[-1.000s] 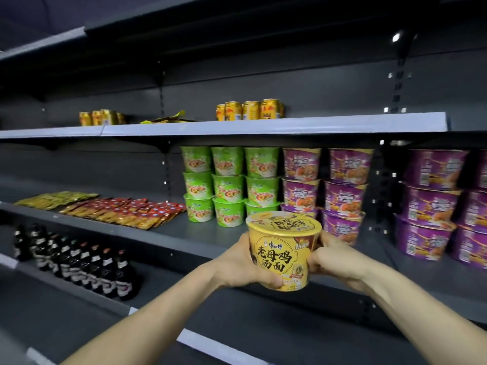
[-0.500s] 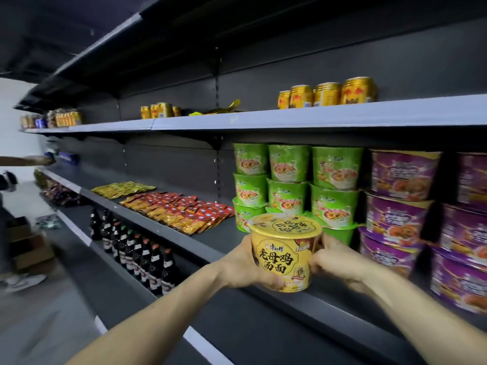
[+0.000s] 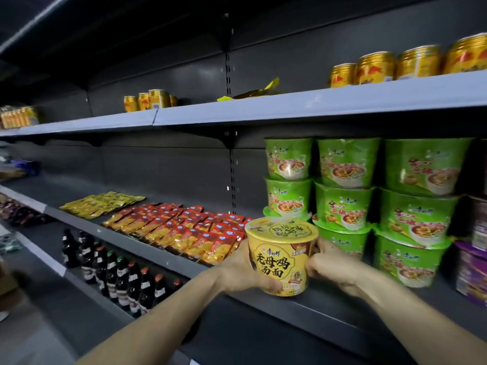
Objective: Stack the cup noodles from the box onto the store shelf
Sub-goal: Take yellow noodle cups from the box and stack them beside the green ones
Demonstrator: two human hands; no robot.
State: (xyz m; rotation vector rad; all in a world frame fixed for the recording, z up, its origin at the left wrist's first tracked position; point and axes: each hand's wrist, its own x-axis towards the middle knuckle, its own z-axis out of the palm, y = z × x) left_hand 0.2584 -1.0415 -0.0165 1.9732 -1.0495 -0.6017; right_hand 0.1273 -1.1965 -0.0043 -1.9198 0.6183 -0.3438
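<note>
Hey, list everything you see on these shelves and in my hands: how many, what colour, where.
yellow noodle cup: one, yellow, front edge of middle shelf
green noodle cups: nine visible, green, three stacks behind it
purple noodle cups: count cut off, purple, far right
red packets: many, red-orange, middle shelf, left
yellow packets: many, yellow, further left
gold cans: two groups, gold, top shelf
dark bottles: many, dark, lower shelf
left hand: one, holds cup's left side
right hand: one, holds cup's right side

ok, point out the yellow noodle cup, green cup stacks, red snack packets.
yellow noodle cup (image 3: 279,262): head view, front label.
green cup stacks (image 3: 342,206): head view, side of a middle cup.
red snack packets (image 3: 184,227): head view, middle of the spread.
</note>
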